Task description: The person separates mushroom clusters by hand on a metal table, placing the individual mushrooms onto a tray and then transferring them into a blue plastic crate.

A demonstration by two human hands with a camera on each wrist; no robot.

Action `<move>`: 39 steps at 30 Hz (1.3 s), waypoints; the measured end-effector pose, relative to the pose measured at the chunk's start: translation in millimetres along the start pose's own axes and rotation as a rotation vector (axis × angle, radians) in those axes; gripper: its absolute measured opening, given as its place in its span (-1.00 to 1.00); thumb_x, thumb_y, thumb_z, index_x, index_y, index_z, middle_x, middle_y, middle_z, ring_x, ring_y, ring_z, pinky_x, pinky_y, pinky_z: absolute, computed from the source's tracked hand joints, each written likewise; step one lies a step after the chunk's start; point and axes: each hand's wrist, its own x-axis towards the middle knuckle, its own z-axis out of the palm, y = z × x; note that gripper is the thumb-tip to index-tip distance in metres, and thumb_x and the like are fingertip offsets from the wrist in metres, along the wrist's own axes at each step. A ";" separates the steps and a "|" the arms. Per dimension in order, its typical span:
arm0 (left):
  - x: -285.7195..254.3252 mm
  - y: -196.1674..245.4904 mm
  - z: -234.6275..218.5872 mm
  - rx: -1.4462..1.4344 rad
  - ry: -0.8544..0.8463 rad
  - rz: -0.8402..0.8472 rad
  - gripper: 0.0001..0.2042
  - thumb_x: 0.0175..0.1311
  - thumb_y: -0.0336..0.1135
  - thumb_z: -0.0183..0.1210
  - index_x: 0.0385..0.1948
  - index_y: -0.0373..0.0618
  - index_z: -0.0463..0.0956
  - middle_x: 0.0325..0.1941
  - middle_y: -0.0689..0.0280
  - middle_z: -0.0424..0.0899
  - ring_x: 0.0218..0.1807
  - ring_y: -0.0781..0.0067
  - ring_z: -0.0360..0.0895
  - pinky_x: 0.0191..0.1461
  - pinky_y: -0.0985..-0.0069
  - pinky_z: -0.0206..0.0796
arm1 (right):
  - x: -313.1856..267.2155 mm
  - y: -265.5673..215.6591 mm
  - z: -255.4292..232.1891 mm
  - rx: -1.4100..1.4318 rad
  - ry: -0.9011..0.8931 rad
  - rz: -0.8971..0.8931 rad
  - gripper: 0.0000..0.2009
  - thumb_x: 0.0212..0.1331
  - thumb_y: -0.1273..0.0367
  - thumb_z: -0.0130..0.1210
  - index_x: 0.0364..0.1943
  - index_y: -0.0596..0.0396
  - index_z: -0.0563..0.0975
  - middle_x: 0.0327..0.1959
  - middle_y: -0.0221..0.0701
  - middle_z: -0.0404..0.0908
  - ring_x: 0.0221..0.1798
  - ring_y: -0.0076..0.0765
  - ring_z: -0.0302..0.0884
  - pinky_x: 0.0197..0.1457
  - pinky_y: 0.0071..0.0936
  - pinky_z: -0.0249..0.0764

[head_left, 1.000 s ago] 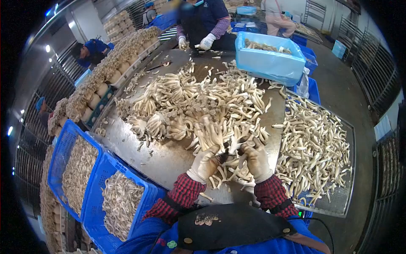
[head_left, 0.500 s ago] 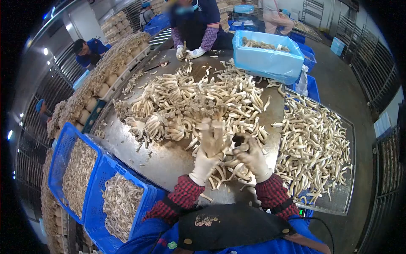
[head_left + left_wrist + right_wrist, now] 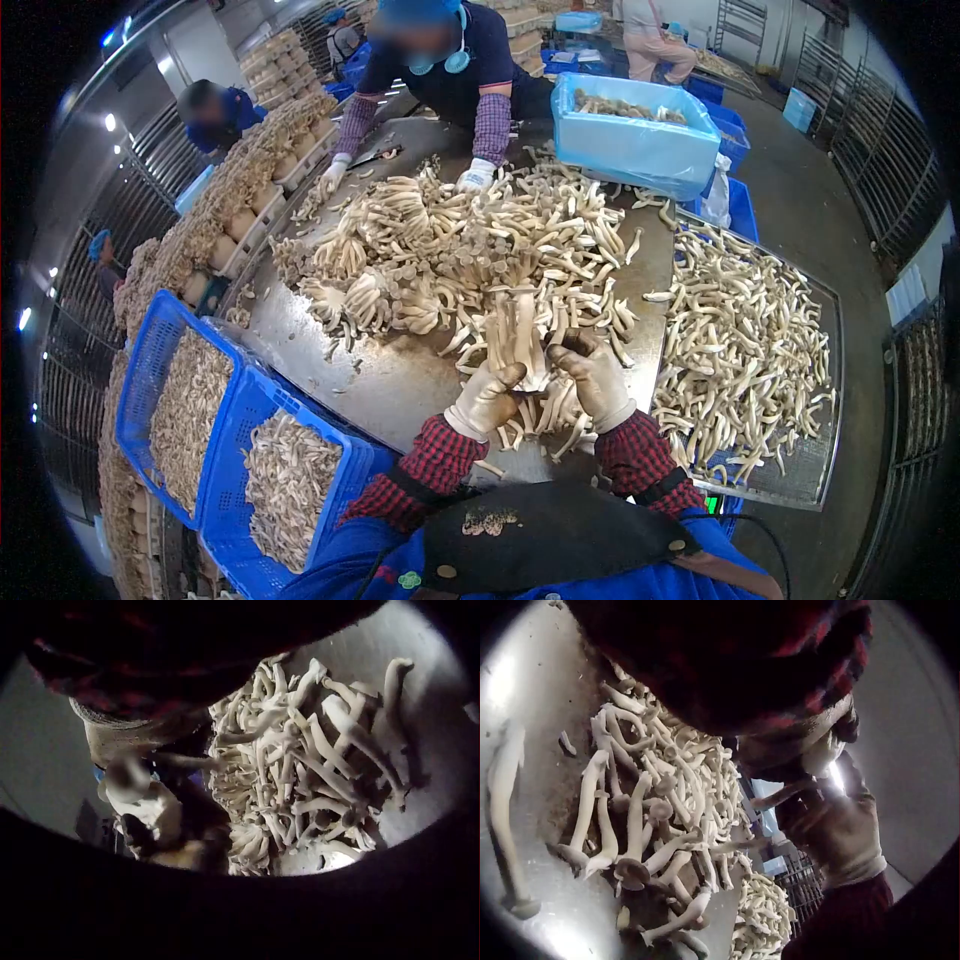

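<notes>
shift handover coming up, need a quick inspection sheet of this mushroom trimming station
surface: round steel table, scraps scattered.
job's things: pale long-stemmed mushroom cluster held upright above the table.
clutter: loose mushroom heap; flat steel tray of trimmed stems.
grippers: gloved left hand and gloved right hand both grip the cluster.
cables: nothing seen.
surroundings: blue slotted plastic crates left; light blue lined tub far side; worker opposite.

a mushroom packing plant: a steel worktop (image 3: 400, 375) heaped with mushrooms (image 3: 470, 250), blue crates (image 3: 215, 420), racks (image 3: 905, 190), gloved workers (image 3: 440, 60).
</notes>
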 end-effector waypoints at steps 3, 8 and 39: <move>1.4 -4.1 -23.9 -0.213 0.053 -0.042 -0.39 0.04 -0.29 0.36 0.18 -0.10 0.34 0.17 0.28 0.50 0.22 0.22 0.41 0.39 0.18 0.15 | -0.2 1.8 3.0 0.196 0.047 0.009 -0.74 0.19 0.40 0.06 -0.09 0.29 0.50 -0.25 -0.39 0.57 -0.19 -0.54 0.47 -0.03 -0.60 0.40; 0.1 9.2 9.6 0.208 0.059 0.049 -0.50 0.11 -0.33 0.31 0.11 -0.17 0.38 0.00 0.29 0.60 0.08 0.36 0.51 0.20 0.39 0.32 | -3.9 -13.3 3.7 -0.159 0.012 -0.189 -0.75 0.11 0.39 0.17 -0.16 0.22 0.51 -0.20 -0.29 0.57 -0.10 -0.37 0.50 -0.01 -0.41 0.43; 3.7 6.8 -15.4 0.225 0.063 0.079 -0.56 0.14 -0.41 0.27 0.09 -0.15 0.37 -0.12 0.51 0.47 -0.10 0.68 0.37 0.00 0.63 0.21 | -5.3 8.3 -1.3 0.283 0.223 -0.155 -0.77 0.24 0.30 0.09 -0.22 0.23 0.50 -0.38 -0.41 0.59 -0.41 -0.58 0.50 -0.24 -0.57 0.49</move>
